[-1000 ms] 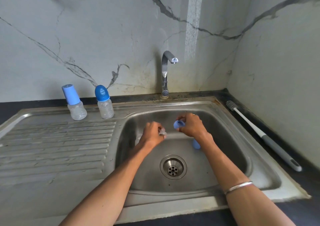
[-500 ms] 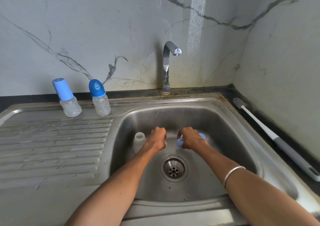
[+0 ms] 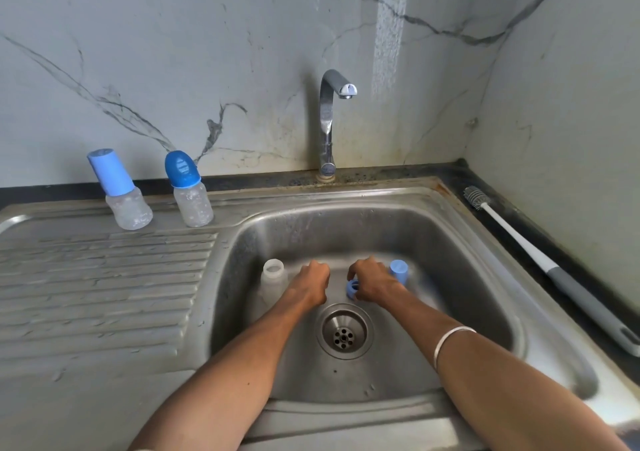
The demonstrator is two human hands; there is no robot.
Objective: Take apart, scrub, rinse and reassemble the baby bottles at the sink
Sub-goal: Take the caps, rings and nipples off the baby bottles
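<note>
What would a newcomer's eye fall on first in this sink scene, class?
Two forearms reach into the steel sink, the left hand curled near an uncapped clear bottle, the right hand holding a blue ring beside a blue cap. Two blue-capped bottles stand at the back of the drainboard. A long brush lies along the right counter.

Steel sink (image 3: 450, 409) with two capped bottles (image 3: 129, 191) (image 3: 188, 189) on drainboard, open bottle (image 3: 273, 279) in basin.

Head view, downward over sink (image 3: 450, 194)
</note>
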